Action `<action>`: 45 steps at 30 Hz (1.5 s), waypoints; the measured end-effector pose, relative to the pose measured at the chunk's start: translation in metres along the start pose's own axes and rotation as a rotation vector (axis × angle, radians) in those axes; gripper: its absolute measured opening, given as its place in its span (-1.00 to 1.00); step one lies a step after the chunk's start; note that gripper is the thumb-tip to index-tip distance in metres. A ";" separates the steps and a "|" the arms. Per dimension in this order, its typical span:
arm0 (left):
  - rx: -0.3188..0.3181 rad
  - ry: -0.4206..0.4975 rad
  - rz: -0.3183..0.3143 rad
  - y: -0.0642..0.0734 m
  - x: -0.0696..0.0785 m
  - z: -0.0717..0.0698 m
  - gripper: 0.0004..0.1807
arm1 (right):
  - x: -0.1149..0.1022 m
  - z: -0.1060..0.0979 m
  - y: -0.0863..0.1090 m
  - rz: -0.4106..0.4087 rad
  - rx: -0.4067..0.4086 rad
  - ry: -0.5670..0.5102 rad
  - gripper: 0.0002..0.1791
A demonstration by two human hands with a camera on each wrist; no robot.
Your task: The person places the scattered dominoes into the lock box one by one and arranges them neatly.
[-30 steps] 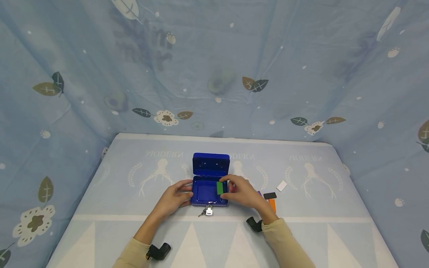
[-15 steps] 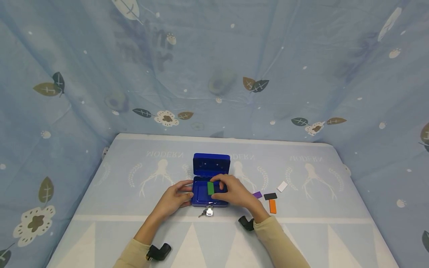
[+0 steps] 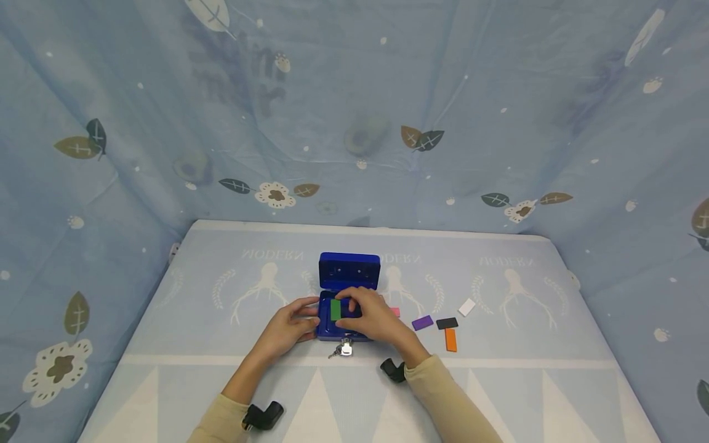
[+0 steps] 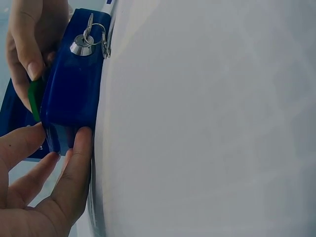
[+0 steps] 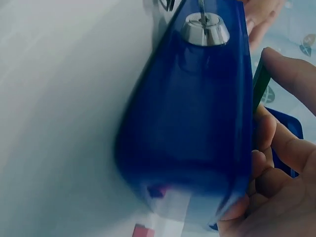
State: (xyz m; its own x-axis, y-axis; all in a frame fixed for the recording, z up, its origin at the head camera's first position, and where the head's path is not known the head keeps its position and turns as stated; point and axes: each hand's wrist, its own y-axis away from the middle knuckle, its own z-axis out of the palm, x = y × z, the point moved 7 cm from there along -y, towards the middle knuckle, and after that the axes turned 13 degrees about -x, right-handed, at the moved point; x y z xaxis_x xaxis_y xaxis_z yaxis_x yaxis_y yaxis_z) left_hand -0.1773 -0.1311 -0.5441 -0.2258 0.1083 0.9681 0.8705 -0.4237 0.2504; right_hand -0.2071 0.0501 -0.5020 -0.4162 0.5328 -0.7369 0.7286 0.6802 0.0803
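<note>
A blue cash box [image 3: 328, 337] stands with its lid [image 3: 349, 271] raised. My left hand [image 3: 285, 326] holds the box at its left side; in the left wrist view its fingertips touch the rim and outer wall [image 4: 74, 94]. Between thumb and fingers, my right hand [image 3: 376, 317] pinches a flat green block [image 3: 335, 309], over the left part of the box's inside. In the right wrist view the green block [image 5: 260, 81] appears edge-on beside the rim. The right hand hides much of the box's interior.
A silver lock [image 3: 346, 348] with a key [image 3: 334, 352] sits on the box's front. To the right lie a pink block [image 3: 396, 312], a purple block [image 3: 423, 322], a black block [image 3: 447, 323], an orange block [image 3: 451, 339] and a white block [image 3: 466, 307].
My right hand has moved left over the box, carrying the green block from its right side to its left. The purple and pink blocks have come into fuller view. My left hand stays put.
</note>
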 end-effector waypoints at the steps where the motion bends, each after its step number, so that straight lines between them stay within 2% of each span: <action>1: 0.001 0.002 -0.001 0.000 0.000 0.000 -0.45 | -0.001 0.001 -0.001 -0.001 0.001 0.003 -0.50; 4: 0.000 0.004 -0.002 0.000 0.000 0.000 -0.45 | -0.002 0.006 -0.005 0.010 0.001 0.017 -0.50; 12: 0.009 0.014 -0.011 0.001 0.003 0.000 -0.45 | -0.003 0.014 -0.015 0.095 0.029 0.153 -0.50; 20: -0.016 0.008 -0.003 0.001 0.005 0.001 -0.42 | -0.002 0.027 -0.023 0.133 -0.064 0.033 -0.50; 25: -0.011 0.017 -0.009 0.000 0.004 0.000 -0.43 | 0.002 0.030 -0.026 0.158 -0.089 0.032 -0.49; 35: -0.010 0.024 -0.016 0.001 0.003 0.000 -0.44 | 0.004 0.034 -0.029 0.181 -0.103 0.092 -0.46; 41: -0.017 0.023 -0.014 0.000 0.002 0.000 -0.44 | 0.001 0.031 -0.025 0.177 -0.090 0.064 -0.46; 45: -0.004 0.028 -0.021 0.000 0.001 0.000 -0.44 | -0.005 0.026 -0.018 0.144 -0.068 0.058 -0.49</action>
State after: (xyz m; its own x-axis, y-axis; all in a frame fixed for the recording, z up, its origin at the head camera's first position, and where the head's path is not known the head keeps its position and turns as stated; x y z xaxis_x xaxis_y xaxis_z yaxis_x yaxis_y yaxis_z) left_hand -0.1779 -0.1312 -0.5436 -0.2565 0.0924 0.9621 0.8635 -0.4254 0.2711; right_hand -0.2045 0.0220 -0.5175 -0.3421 0.6542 -0.6745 0.7455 0.6259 0.2290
